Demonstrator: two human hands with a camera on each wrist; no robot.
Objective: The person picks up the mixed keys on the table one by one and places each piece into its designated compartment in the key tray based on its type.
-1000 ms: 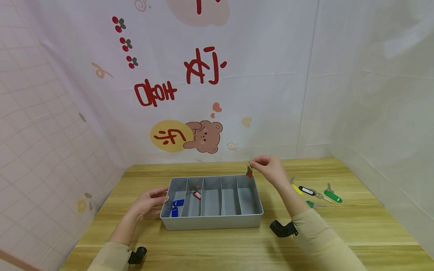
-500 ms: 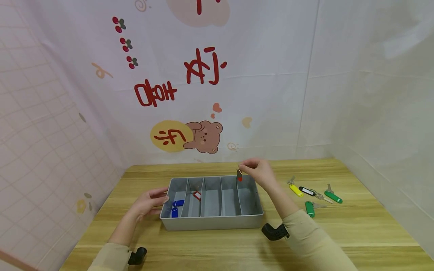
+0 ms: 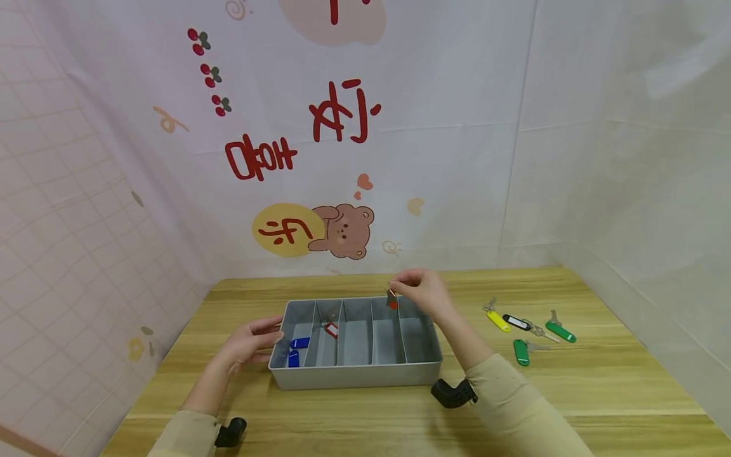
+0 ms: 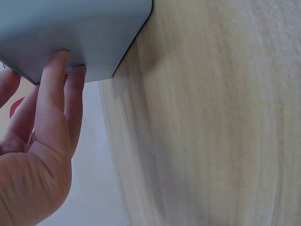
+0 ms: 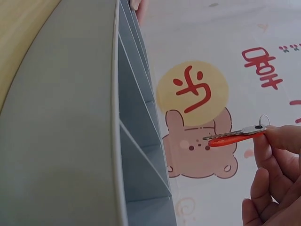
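A grey organizer tray (image 3: 356,377) with several compartments sits on the wooden table. At its left end my left hand (image 3: 251,343) grips the wall, thumb over the rim and fingers (image 4: 54,94) against the outside. My right hand (image 3: 425,293) pinches the ring of a key (image 5: 251,130) with a red key tag (image 5: 230,140), held above the back rim near the fourth compartment from the left. Two blue key tags (image 3: 299,343) lie in the leftmost compartment. The second holds a red-framed key tag (image 3: 331,329).
Right of the tray lie tagged keys: a yellow tag (image 3: 498,321), a black tag (image 3: 516,322), a green tag (image 3: 561,331) and another green tag (image 3: 521,352). A printed white curtain (image 3: 445,158) hangs behind the table (image 3: 342,422).
My right hand has carried the red-tagged key leftward along the tray's back rim, from the rightmost compartment to the fourth. The left hand and tray stay in place.
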